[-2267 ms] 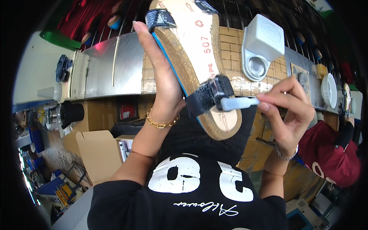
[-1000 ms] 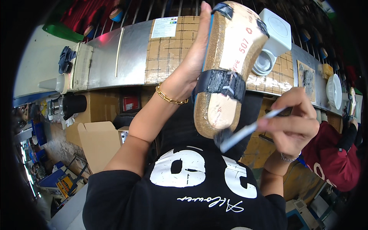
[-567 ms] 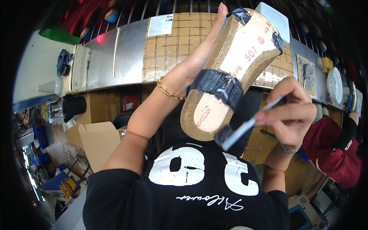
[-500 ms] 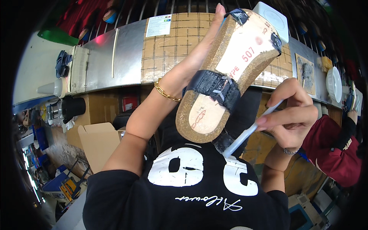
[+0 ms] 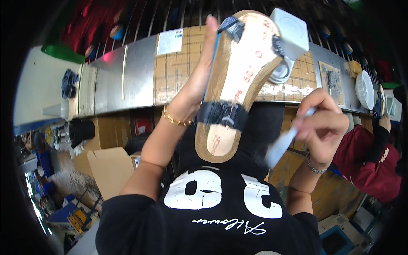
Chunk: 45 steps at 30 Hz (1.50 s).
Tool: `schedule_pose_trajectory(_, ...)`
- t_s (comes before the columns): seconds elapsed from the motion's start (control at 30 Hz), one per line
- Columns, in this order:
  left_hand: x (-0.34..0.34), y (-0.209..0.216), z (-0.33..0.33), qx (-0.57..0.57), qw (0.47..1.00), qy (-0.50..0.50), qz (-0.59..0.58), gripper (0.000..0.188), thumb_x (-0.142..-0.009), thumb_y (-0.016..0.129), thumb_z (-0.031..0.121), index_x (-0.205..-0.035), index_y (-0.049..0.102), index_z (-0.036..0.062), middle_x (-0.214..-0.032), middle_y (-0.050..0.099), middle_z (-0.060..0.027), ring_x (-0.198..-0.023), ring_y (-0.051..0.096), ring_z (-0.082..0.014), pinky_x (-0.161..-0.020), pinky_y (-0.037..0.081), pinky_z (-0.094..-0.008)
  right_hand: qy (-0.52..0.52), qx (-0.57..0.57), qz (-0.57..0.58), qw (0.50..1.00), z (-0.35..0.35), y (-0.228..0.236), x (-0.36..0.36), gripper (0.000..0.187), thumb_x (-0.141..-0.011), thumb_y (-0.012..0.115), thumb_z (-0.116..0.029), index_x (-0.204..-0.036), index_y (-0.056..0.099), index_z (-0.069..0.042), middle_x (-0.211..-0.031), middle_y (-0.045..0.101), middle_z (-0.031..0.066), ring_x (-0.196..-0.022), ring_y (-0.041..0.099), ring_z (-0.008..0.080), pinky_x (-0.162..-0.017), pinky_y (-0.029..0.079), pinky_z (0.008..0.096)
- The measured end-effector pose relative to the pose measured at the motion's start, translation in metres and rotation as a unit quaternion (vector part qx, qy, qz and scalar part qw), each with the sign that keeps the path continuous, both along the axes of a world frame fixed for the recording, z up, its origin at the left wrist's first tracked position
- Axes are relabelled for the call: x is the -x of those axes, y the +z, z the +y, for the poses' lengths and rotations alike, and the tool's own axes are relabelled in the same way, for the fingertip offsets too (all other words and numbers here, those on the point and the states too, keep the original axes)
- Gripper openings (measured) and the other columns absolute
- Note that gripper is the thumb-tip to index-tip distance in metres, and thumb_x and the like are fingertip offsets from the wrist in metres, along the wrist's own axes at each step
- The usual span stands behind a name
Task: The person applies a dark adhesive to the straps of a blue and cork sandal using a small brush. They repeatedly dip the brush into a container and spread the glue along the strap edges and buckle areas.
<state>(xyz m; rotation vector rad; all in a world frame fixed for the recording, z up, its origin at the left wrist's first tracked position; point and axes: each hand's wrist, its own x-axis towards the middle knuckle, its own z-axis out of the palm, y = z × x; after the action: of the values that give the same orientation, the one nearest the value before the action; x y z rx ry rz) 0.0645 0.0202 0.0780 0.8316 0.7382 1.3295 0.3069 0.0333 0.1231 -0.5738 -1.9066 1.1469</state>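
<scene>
A sandal footbed (image 5: pixel 238 68) with a brown cork edge and pale underside faces up before me, tilted with its heel towards my body. Dark straps (image 5: pixel 223 115) fold over onto the underside, and a blue strip shows along its left edge. My left hand (image 5: pixel 203 78) grips the sandal from its left side; most of its fingers are hidden behind it. To the right of the heel, my right hand (image 5: pixel 326 123) pinches a brush (image 5: pixel 282 146) with a pale, flat handle. Its dark bristle end is blurred and apart from the sandal.
Beyond the sandal, a cardboard sheet (image 5: pixel 178 68) covers part of the metal bench (image 5: pixel 138 72). A white container (image 5: pixel 293 32) stands on it. At the right are a stained square board (image 5: pixel 331 80), a white bowl (image 5: pixel 364 90) and another person's red sleeve (image 5: pixel 365 161).
The sandal has shifted left and turned more upright, exposing more of the white container. My right hand has moved the brush up and right, away from my shirt.
</scene>
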Motion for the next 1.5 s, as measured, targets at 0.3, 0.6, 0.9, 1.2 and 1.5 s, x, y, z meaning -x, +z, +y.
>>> schedule_pose_trajectory(0.3, -0.002, -0.007, -0.016, 0.056, 0.997, 0.029, 0.05, 0.104, -0.089, 0.019, 0.084, -0.145, 0.043, -0.0003, -0.123, 0.066, -0.0188, -0.101, 0.072, -0.0194, -0.083, 0.062, -0.0305, -0.302, -0.3, -0.033, 0.904, 0.073, -0.023, 0.045, 0.025, -0.075, 0.078, -0.002, -0.094, 0.082, -0.018, -0.072, 0.055, 0.0024, -0.069, 0.052, 0.0157, -0.063, 0.034, 0.0316)
schedule_pose_trajectory(0.6, 0.082, -0.043, 0.024, 0.056, 0.974, -0.014, -0.219, 0.056, -0.105, 0.046, 0.044, -0.14, 0.049, -0.0006, -0.132, 0.061, -0.0178, -0.12, 0.062, -0.0255, -0.1, 0.055, -0.0402, -0.199, -0.019, 0.031, 0.979, 0.03, -0.041, -0.001, 0.018, -0.089, 0.07, -0.001, -0.107, 0.076, 0.0, -0.085, 0.062, 0.004, -0.08, 0.056, 0.011, -0.068, 0.043, 0.0227)
schedule_pose_trajectory(0.9, 0.185, -0.121, 0.201, 0.116, 0.909, 0.181, -0.357, 0.067, -0.078, 0.078, 0.06, -0.114, 0.062, 0.0054, -0.107, 0.068, -0.0139, -0.095, 0.067, -0.0267, -0.081, 0.06, -0.0352, -0.145, 0.131, 0.073, 0.978, 0.022, -0.065, -0.009, 0.021, -0.099, 0.063, -0.005, -0.116, 0.067, 0.005, -0.09, 0.054, -0.0013, -0.08, 0.049, 0.0044, -0.069, 0.04, 0.0192)
schedule_pose_trajectory(1.2, 0.14, -0.083, 0.183, 0.215, 0.847, 0.359, -0.327, 0.088, -0.098, 0.042, 0.059, -0.155, 0.012, -0.0015, -0.161, 0.011, -0.0272, -0.148, 0.017, -0.0434, -0.118, 0.02, -0.0616, -0.142, 0.196, 0.067, 0.968, 0.03, -0.083, -0.034, 0.021, -0.098, 0.065, -0.005, -0.115, 0.07, 0.005, -0.091, 0.056, -0.0016, -0.078, 0.05, 0.0035, -0.069, 0.041, 0.0187)
schedule_pose_trajectory(1.5, 0.012, -0.03, 0.271, -0.052, 0.896, 0.169, 0.408, 0.102, -0.076, 0.076, 0.061, -0.142, 0.045, -0.0107, -0.139, 0.056, -0.0237, -0.131, 0.053, -0.0325, -0.11, 0.039, -0.0359, -0.125, 0.086, 0.041, 0.988, 0.036, -0.088, -0.003, 0.018, -0.093, 0.067, -0.003, -0.11, 0.073, -0.001, -0.09, 0.068, 0.0064, -0.085, 0.061, 0.012, -0.078, 0.047, 0.0245)
